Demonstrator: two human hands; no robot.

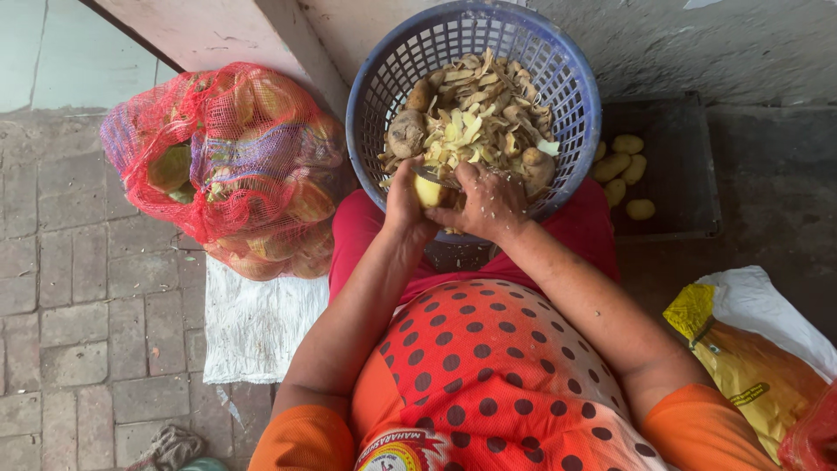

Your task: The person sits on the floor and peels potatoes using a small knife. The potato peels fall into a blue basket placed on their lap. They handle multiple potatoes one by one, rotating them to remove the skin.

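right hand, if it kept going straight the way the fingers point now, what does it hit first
The right hand points left toward the potato held in the left hand. It would likely meet that potato first, though depth is hard to judge.

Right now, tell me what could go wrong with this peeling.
1. The right hand works a peeler against the potato held by the left hand; a slip could nick those fingers.
2. The blue basket rests on the lap, heaped with peels; it might tip.
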